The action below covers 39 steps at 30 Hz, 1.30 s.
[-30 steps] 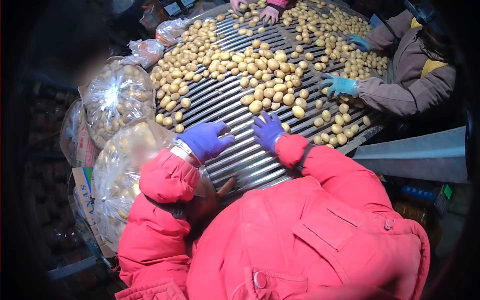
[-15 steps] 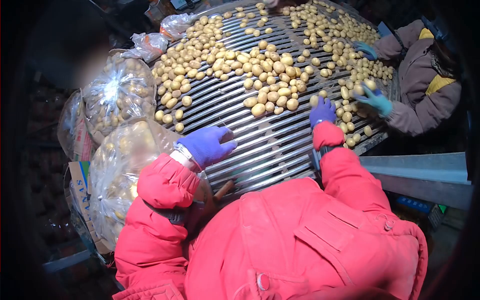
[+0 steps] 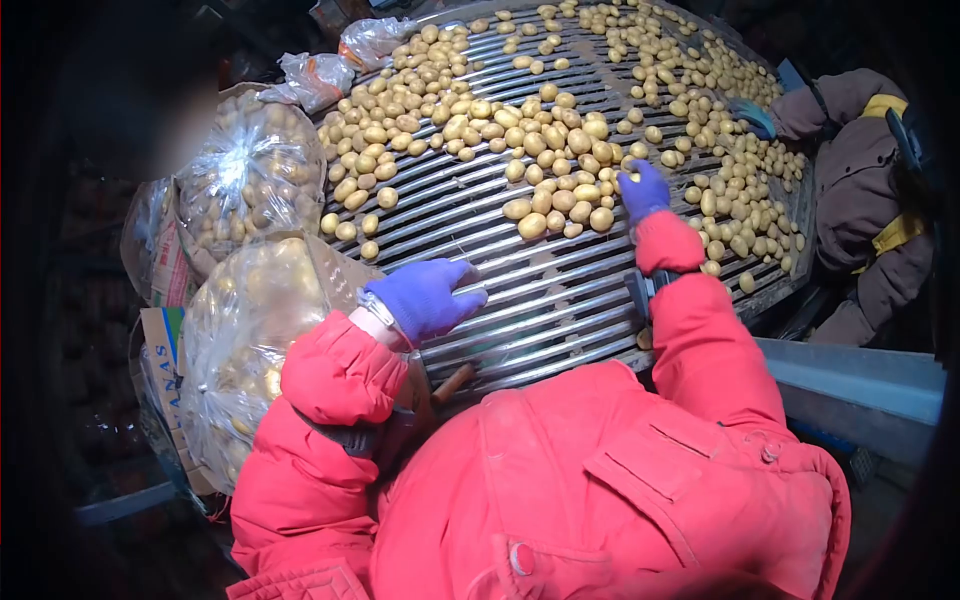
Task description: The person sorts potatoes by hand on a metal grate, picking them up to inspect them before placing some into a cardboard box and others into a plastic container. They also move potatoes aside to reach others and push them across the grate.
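Observation:
My left hand (image 3: 428, 298), in a purple-blue glove, hovers over the near left part of the metal roller table (image 3: 510, 300). Its thumb stands apart from the fingers and nothing is between them. Further out, my right hand (image 3: 645, 192) in a matching glove has its fingers curled around a potato (image 3: 635, 177), of which only a little shows. It is at the right edge of a heap of potatoes (image 3: 560, 190) lying on the rollers.
Clear plastic bags of potatoes (image 3: 245, 165) (image 3: 250, 330) stand in cartons on the left. Crumpled plastic bags (image 3: 315, 80) lie at the table's far left edge. More potatoes (image 3: 740, 190) cover the right side, where a co-worker's gloved hand (image 3: 755, 118) reaches in. A metal beam (image 3: 850, 380) runs at right.
My right hand has moved away from me, toward the heap. The co-worker's nearer hand has withdrawn from the potatoes and that arm has dropped. My left hand keeps its pose.

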### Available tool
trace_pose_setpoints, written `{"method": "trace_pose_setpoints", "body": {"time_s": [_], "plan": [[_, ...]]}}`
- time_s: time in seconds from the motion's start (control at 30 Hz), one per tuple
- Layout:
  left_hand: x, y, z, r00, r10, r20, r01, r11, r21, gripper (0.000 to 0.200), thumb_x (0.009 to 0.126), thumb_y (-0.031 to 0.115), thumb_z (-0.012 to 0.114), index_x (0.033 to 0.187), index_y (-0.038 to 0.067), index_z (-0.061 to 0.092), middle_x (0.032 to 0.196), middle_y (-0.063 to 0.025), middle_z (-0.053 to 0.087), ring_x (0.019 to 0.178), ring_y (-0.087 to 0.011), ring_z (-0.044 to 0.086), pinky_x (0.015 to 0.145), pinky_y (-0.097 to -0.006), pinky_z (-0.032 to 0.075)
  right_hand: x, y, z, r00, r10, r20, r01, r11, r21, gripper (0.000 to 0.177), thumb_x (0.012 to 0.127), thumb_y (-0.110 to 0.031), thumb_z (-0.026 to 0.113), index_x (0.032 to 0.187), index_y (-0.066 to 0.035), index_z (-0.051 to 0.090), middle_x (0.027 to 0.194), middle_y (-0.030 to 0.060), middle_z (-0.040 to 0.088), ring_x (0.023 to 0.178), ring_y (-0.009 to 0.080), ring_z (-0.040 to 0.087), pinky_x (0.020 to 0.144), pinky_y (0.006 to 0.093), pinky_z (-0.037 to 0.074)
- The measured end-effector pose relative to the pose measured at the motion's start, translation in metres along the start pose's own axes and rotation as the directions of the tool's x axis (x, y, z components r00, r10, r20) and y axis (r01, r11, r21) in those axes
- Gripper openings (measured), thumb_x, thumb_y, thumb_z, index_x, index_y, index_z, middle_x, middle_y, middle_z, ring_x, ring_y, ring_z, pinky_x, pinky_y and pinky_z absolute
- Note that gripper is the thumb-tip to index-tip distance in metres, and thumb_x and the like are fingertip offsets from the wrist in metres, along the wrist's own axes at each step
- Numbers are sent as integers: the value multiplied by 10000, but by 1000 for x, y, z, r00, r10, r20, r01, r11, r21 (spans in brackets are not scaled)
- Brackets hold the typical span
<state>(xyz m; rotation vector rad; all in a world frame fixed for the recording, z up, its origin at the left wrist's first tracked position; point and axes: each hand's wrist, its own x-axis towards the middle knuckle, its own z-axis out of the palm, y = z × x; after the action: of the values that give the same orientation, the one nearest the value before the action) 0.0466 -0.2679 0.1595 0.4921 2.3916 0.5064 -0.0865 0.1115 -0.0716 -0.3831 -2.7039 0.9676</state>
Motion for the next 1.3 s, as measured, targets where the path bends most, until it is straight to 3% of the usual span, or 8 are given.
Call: {"method": "trace_pose_setpoints", "body": {"time_s": [0.2, 0.3, 0.43, 0.77, 0.87, 1.0, 1.1, 1.3], "plan": [[-4, 4, -3, 999, -43, -10, 43, 999, 20, 516, 938, 443, 643, 1272, 49, 640, 1177, -187, 685, 1069, -328, 676, 924, -401, 535, 57, -38, 42, 946, -306, 109, 311, 950, -38, 390, 859, -179, 656, 1248, -161, 661, 1228, 159, 660, 1134, 340, 632, 983, 434, 510], [-2, -2, -2, 999, -49, -23, 50, 998, 28, 514, 936, 437, 647, 1272, 48, 640, 1167, -188, 688, 1037, -322, 688, 905, -402, 544, 68, -76, 42, 865, -205, 458, 387, 853, -349, 439, 875, -139, 593, 1302, -236, 622, 1377, 60, 578, 1230, 320, 578, 1018, 441, 497], [-2, -11, 2, 996, -33, -77, 29, 998, -48, 510, 921, 454, 618, 1218, 43, 666, 1086, -219, 701, 1025, -387, 670, 901, -456, 533, 65, -92, 55, 837, -194, 512, 424, 822, -380, 535, 850, -127, 618, 1367, -249, 551, 1503, 62, 423, 1217, 387, 578, 1008, 483, 501], [-2, -10, 0, 996, -51, -76, 48, 998, -36, 485, 929, 405, 663, 1252, 43, 648, 1123, -182, 696, 990, -312, 696, 882, -402, 552, 36, -84, -18, 601, -241, 762, 693, 632, -347, 373, 866, -222, 639, 1237, -183, 630, 1266, 198, 583, 1108, 404, 634, 913, 487, 530], [-1, -10, 1, 997, -50, -67, 48, 998, -40, 491, 929, 410, 663, 1255, 42, 648, 1129, -182, 697, 1006, -312, 694, 890, -402, 551, 29, -81, -22, 641, -229, 733, 607, 736, -301, 332, 874, -238, 633, 1197, -167, 653, 1180, 196, 629, 1074, 393, 647, 904, 479, 530], [0, -11, 1, 996, -62, -57, 59, 997, -57, 500, 931, 418, 660, 1264, 45, 644, 1141, -184, 696, 1023, -313, 690, 902, -401, 548, -7, -101, -3, 617, -456, 641, 584, 812, 15, 418, 810, -286, 702, 1202, -147, 661, 1155, 182, 654, 1058, 384, 650, 915, 460, 533], [-2, -7, -4, 995, -88, -36, 86, 994, -65, 505, 933, 426, 652, 1271, 52, 639, 1149, -186, 694, 1030, -318, 688, 905, -400, 547, -16, -108, 13, 508, -504, 698, 712, 702, -11, 439, 782, -295, 716, 1192, -153, 652, 1166, 149, 688, 1045, 373, 666, 888, 478, 543], [-1, -7, -5, 996, -86, -15, 85, 996, -39, 506, 935, 441, 642, 1267, 60, 638, 1162, -185, 689, 1040, -330, 684, 909, -409, 545, -16, -105, 24, 659, -314, 684, 571, 801, -183, 499, 743, -322, 750, 1204, -159, 649, 1162, 166, 684, 1066, 358, 667, 898, 484, 544]]}}
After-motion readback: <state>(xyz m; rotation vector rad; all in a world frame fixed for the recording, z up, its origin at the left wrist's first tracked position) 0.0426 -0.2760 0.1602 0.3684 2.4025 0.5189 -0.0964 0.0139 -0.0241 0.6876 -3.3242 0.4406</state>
